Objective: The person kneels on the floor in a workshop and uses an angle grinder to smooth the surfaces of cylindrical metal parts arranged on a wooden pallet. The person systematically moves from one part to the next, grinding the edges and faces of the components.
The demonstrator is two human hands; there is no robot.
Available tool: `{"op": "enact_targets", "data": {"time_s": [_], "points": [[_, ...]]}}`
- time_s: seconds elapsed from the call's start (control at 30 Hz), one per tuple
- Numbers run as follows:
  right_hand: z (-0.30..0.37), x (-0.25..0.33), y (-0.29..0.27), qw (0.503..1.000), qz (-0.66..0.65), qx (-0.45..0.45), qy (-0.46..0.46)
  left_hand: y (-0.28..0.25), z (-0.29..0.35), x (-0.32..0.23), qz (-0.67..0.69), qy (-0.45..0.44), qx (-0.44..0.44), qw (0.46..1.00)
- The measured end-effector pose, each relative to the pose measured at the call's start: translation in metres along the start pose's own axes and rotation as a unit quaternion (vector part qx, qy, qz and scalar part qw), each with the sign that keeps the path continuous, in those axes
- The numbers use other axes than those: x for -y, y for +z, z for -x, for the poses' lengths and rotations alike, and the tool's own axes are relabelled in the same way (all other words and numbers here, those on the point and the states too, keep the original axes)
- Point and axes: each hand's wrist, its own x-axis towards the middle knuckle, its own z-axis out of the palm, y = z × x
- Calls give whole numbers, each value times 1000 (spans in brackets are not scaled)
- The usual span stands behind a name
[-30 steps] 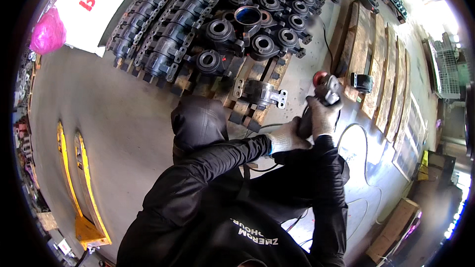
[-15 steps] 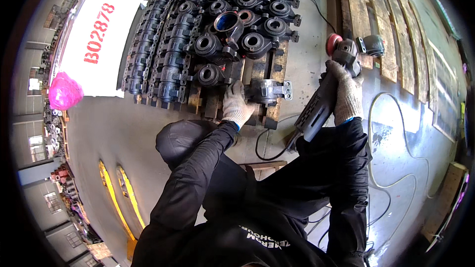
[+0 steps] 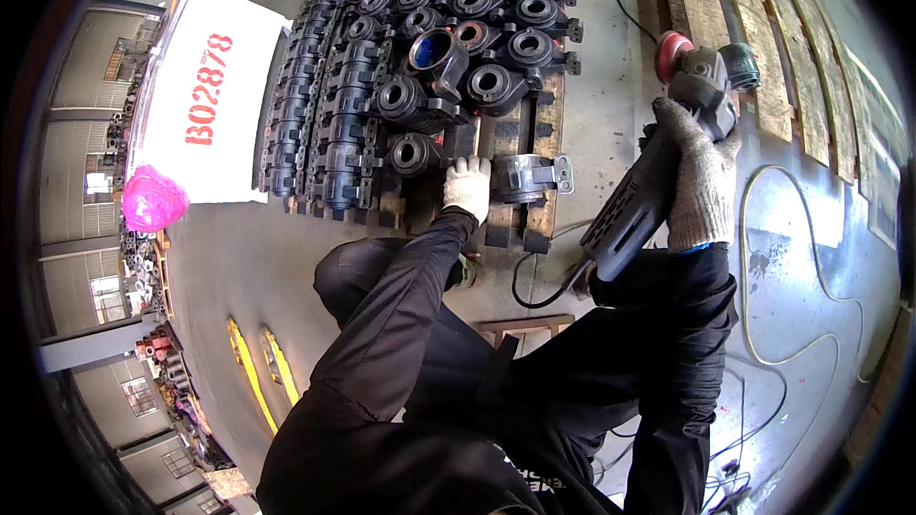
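My left hand (image 3: 467, 189), in a pale knitted glove, is closed at the left end of a dark metal casting (image 3: 518, 177) with a drilled flange on its right. That casting lies at the pallet's near edge; the gripped end is hidden under the fingers. Just left of the hand sits a casting with a round bore (image 3: 411, 154). My right hand (image 3: 701, 181), gloved too, is wrapped round the body of a black angle grinder (image 3: 632, 200). The grinder's red disc (image 3: 674, 56) points up and away, apart from the castings on the pallet.
Rows of dark castings (image 3: 343, 124) fill the wooden pallet (image 3: 546, 138). Another dark casting (image 3: 740, 67) is beside the grinder head, near a second pallet (image 3: 768, 86). A pale hose (image 3: 754, 267) loops over the floor at right. Yellow forks (image 3: 250, 372) lie at left.
My left hand's fingers have curled in, where the thumb was stretched out toward the casting. The grinder in my right hand has shifted slightly right. The whole view has also shifted a little.
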Motion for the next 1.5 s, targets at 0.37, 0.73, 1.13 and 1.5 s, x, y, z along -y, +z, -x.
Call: {"op": "enact_targets", "data": {"time_s": [0.37, 0.73, 1.13, 1.5], "points": [[-18, 3, -9, 999, -39, -12, -7, -73, -24, -19, 114, -58, 158, 979], [-13, 12, -12, 998, -52, -20, -5, -54, -14, -10, 195, -116, 194, 954], [-13, 3, 1, 999, -41, 0, -13, -26, 14, 11, 274, -123, 296, 907], [2, 2, 14, 1000, -14, 21, 13, -24, 8, 28, 275, -149, 288, 905]]}}
